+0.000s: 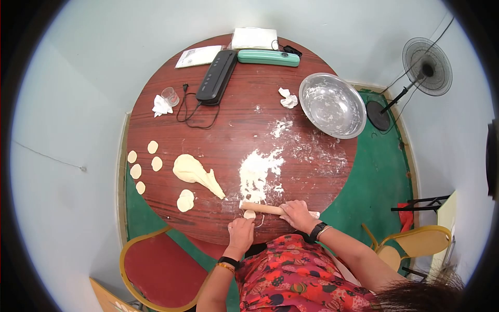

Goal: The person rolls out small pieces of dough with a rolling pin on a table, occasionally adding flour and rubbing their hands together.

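Observation:
My right hand (298, 215) is wrapped round a wooden rolling pin (264, 208) near the table's front edge. Just below the pin's left end lies a small dough round (250, 214). The fingers of my left hand (241, 232) are closed at its near edge. A heap of white flour (255, 174) is spread beyond the pin. To the left rests a long, tapering lump of dough (193, 170), with a few overlapping dough rounds (185, 200) in front of it. Several more flat dough rounds (156, 164) lie apart at the table's left edge.
A large metal bowl (332, 106), dusted inside with flour, stands at the right beside a crumpled tissue (288, 98). Farther back are a black appliance (217, 77) with a cord and a green one (268, 57). A glass (169, 96) stands left. A red-seated chair (163, 270) touches the near left.

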Demonstrator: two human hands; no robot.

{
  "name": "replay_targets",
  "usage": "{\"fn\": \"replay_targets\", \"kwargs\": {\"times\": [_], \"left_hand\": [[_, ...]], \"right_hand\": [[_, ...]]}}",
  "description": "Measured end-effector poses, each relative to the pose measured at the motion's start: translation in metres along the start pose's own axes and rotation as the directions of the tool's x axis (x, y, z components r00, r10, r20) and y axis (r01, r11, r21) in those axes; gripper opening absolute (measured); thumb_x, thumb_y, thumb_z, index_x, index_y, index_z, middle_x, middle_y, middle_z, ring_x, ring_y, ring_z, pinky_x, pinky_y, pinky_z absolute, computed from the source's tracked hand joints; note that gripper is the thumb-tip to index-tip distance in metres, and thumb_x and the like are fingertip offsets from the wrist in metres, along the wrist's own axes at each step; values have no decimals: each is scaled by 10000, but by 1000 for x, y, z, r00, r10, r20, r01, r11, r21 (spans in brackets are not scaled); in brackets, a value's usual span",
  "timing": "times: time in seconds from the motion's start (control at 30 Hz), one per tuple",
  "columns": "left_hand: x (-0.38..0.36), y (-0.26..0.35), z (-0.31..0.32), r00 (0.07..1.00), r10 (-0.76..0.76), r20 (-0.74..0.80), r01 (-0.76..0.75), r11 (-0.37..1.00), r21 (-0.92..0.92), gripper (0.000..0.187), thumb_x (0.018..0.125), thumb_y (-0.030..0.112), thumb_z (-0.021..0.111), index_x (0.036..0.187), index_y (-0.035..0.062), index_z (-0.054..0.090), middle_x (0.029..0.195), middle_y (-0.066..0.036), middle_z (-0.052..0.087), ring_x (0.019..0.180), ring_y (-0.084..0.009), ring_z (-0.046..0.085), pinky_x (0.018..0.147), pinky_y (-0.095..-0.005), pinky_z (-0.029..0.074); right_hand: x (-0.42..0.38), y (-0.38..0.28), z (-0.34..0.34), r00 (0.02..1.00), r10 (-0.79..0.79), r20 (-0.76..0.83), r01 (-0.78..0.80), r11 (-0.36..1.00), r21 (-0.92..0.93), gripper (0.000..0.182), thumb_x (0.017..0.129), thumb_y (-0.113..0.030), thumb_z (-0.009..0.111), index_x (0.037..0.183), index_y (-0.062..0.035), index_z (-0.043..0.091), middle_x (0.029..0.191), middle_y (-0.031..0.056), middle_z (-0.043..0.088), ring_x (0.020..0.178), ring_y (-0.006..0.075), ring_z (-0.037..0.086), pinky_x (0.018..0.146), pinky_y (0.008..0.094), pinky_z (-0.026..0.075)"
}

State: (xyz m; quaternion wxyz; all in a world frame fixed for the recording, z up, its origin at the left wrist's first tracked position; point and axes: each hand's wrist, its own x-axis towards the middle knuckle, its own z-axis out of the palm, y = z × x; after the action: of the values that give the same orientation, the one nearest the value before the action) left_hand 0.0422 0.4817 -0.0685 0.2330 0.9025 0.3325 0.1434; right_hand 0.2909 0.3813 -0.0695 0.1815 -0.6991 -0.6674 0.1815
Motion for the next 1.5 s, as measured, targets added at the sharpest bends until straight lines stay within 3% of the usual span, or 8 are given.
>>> {"fn": "replay_targets", "kwargs": {"times": [0.17,0.27,0.7,0.9,0.93,1.07,1.2,1.5], "left_hand": [[9,-3,-16,995,-99,-26,99,995,5,414,921,222,582,1309,88,527,1307,-125,508,1231,-336,444,967,-505,335],[11,-11,-10,964,-164,208,130,977,170,550,943,279,548,1438,88,402,1505,-143,355,1390,-357,310,1061,-577,264],[81,-23,-15,918,-217,332,135,958,253,653,978,383,430,1510,51,248,1598,-162,153,1464,-394,139,1120,-657,139],[87,-21,-12,946,-249,209,213,960,179,693,954,339,459,1512,13,209,1599,-178,134,1468,-390,120,1117,-639,145],[75,-20,-8,986,-165,-28,167,981,96,602,916,261,526,1430,2,349,1513,-211,307,1410,-394,257,1082,-612,212],[40,-27,-11,998,46,-31,-49,995,-85,272,881,193,602,1111,50,579,1168,-155,551,1119,-369,507,972,-520,350],[21,-30,1,987,146,69,-135,980,-147,243,887,159,619,1085,18,600,1171,-180,535,1080,-380,514,912,-447,435],[5,7,19,988,-145,59,155,947,-282,290,896,105,604,1154,-25,596,1080,-206,543,1002,-383,520,882,-461,431]], "right_hand": [[-9,-2,7,990,-137,8,137,991,-3,374,865,-280,670,1185,-106,589,1015,69,600,943,277,552,827,436,391],[-8,-4,8,992,-117,37,118,993,-28,414,873,-275,659,1245,-112,578,1009,60,593,950,269,547,830,431,387],[19,-9,5,997,76,20,-74,992,-103,461,895,-260,618,1339,-158,546,1016,72,559,973,287,520,802,438,404],[20,-1,10,999,4,-31,-6,998,-64,413,855,-286,670,1219,-111,586,1050,77,567,982,288,523,807,437,405],[19,0,11,999,22,-30,-24,998,-61,399,855,-283,670,1202,-106,587,1049,78,567,984,290,524,810,439,403],[11,5,12,997,57,-57,-59,998,-36,358,860,-268,667,1161,-91,589,1045,82,569,984,294,528,824,448,391],[8,5,7,996,58,-67,-59,998,-11,337,869,-257,659,1155,-93,590,1043,86,571,974,295,530,830,456,380],[3,0,0,1000,9,-20,-9,1000,-11,330,877,-266,652,1147,-88,585,1024,84,575,952,291,532,806,442,376]]}}
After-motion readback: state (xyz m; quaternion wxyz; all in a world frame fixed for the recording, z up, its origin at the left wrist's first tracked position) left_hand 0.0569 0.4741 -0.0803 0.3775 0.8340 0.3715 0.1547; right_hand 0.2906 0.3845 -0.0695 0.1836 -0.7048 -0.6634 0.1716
